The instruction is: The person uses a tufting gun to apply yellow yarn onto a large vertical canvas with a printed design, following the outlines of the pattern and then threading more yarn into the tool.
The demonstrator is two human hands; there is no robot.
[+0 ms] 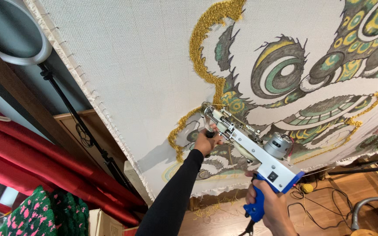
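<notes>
Right hand (273, 205): fingers clamped on the blue rear grip of a white tufting gun (250, 142). Left hand (206, 142), in a black sleeve, fingers closed around the gun's front handle. The gun's tip touches the stretched cloth (141, 65) at centre, beside a gold tufted outline (202, 39). A yellow yarn ball (306, 188) lies on the wooden floor (329, 196), lower right. No containers discernible.

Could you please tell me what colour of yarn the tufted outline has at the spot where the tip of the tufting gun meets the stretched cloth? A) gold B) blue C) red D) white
A: the tufting gun tip sits on the fuzzy gold outline running down the stretched cloth.
</notes>
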